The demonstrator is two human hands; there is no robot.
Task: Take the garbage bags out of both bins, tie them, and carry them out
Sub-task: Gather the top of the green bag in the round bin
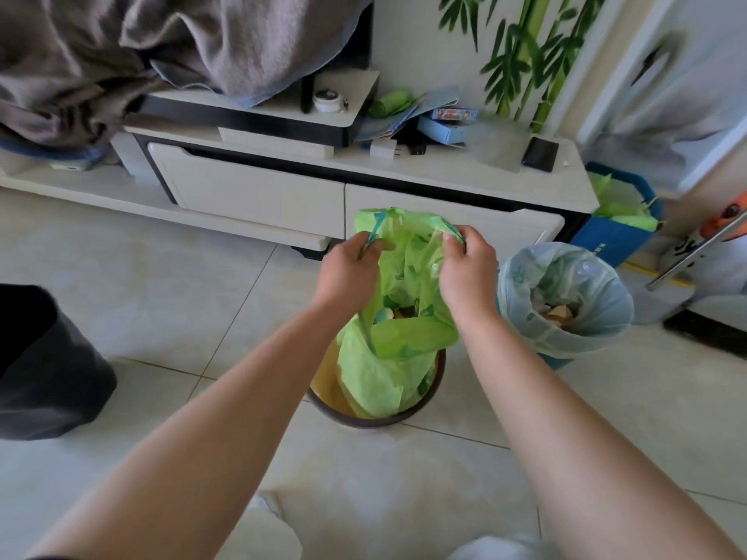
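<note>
A green garbage bag (388, 365) stands half lifted out of a round dark-rimmed bin (438, 381) on the floor in the middle of the head view. My left hand (347, 272) pinches the bag's top edge with its blue drawstring on the left side. My right hand (469, 272) pinches the top edge on the right side. The bag's mouth is held open between the two hands, and rubbish shows inside. Just to the right stands a second bin (560, 361) lined with a pale translucent bag (606, 317) that also holds rubbish.
A white low cabinet (258, 196) with drawers runs behind the bins, with boxes, a phone and a grey blanket (161, 46) on top. A blue box with green plastic (622, 220) stands at its right end. A dark bag (44, 365) sits on the tiled floor at left.
</note>
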